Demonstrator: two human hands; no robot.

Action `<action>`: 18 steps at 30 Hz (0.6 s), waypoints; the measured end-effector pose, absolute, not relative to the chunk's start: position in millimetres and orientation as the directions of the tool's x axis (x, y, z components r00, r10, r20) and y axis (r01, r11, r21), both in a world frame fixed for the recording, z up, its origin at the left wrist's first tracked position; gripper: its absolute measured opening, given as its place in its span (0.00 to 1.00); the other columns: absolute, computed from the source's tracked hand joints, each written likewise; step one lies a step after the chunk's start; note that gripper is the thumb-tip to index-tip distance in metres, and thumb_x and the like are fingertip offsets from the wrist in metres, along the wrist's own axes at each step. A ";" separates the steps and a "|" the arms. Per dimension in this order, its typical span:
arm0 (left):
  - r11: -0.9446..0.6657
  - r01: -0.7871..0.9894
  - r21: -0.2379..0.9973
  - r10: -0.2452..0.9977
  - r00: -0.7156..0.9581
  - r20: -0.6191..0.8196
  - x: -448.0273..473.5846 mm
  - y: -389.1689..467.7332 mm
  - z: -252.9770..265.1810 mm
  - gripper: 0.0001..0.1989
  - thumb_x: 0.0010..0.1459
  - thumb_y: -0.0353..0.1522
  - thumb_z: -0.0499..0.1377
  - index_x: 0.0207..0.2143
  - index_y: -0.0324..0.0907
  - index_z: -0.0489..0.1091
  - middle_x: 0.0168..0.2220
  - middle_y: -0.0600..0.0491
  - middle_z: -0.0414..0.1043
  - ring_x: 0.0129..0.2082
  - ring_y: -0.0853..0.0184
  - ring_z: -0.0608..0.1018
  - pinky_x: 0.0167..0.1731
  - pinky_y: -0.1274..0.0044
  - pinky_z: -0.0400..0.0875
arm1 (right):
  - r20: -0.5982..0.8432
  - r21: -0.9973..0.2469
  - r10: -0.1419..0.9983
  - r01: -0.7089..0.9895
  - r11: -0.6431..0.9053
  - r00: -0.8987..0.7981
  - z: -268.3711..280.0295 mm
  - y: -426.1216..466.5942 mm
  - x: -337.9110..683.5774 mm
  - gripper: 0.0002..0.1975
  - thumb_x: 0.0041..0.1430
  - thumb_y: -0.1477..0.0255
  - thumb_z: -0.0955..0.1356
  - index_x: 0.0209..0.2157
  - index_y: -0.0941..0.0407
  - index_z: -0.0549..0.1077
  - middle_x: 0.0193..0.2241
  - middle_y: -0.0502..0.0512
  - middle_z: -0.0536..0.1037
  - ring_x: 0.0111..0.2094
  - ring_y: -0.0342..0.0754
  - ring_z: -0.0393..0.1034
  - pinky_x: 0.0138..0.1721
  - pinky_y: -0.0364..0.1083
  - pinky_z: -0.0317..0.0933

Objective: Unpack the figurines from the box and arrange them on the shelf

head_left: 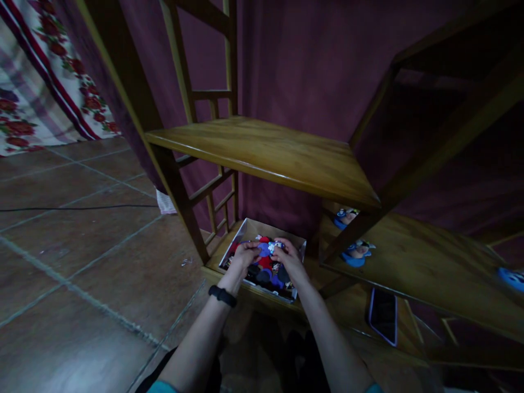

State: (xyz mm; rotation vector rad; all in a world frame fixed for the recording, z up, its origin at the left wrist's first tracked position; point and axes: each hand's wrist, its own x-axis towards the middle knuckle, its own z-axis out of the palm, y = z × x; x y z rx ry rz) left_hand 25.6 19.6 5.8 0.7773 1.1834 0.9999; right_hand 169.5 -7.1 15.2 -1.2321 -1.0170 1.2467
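Over an open white cardboard box (pixel 298 240) on the low shelf, my two hands meet at a small purple-and-white piece (pixel 265 249). My left hand (pixel 244 255), with a dark band on its wrist, pinches the purple left side. The fingers of my right hand (pixel 290 254) close on the white-and-blue right side. Its exact kind is too small to make out. Beneath my hands the box holds several small red, purple and black pieces (pixel 266 275), jumbled together and partly covered by my fingers.
A wooden shelf board (pixel 262 147) overhangs the box. To the right, blue-based figures (pixel 355 254) stand on another board (pixel 426 256), and a phone-like dark slab (pixel 383 315) lies lower. A slanting post (pixel 380 202) stands between. A black cable (pixel 82 208) crosses the tiled floor.
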 end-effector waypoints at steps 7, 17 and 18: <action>0.441 -0.400 0.804 0.890 0.081 -0.448 23.7 9.1 19.7 0.07 0.43 0.23 0.63 0.29 0.35 0.73 0.25 0.50 0.74 0.24 0.72 0.75 0.29 0.78 0.72 | -0.064 -0.998 0.992 -0.032 -0.061 0.108 -1.1 0.1 167.5 0.18 0.48 0.66 0.66 0.43 0.52 0.69 0.36 0.50 0.72 0.30 0.43 0.70 0.32 0.44 0.67; 0.451 -0.484 0.750 0.883 0.120 -0.454 21.3 8.9 15.8 0.07 0.43 0.25 0.65 0.28 0.34 0.72 0.24 0.49 0.74 0.23 0.72 0.76 0.27 0.80 0.73 | 0.112 -0.954 0.991 0.286 0.088 0.067 -3.0 -0.9 165.2 0.18 0.53 0.67 0.63 0.47 0.51 0.68 0.38 0.51 0.75 0.30 0.44 0.69 0.34 0.44 0.65; 0.453 -0.490 0.745 0.882 0.121 -0.456 20.9 9.0 15.7 0.06 0.43 0.25 0.65 0.28 0.34 0.72 0.24 0.49 0.74 0.23 0.72 0.76 0.27 0.80 0.73 | 0.126 -0.944 0.990 0.314 0.100 0.063 -3.5 -0.9 165.5 0.18 0.53 0.66 0.63 0.47 0.50 0.68 0.38 0.51 0.75 0.31 0.45 0.70 0.35 0.45 0.65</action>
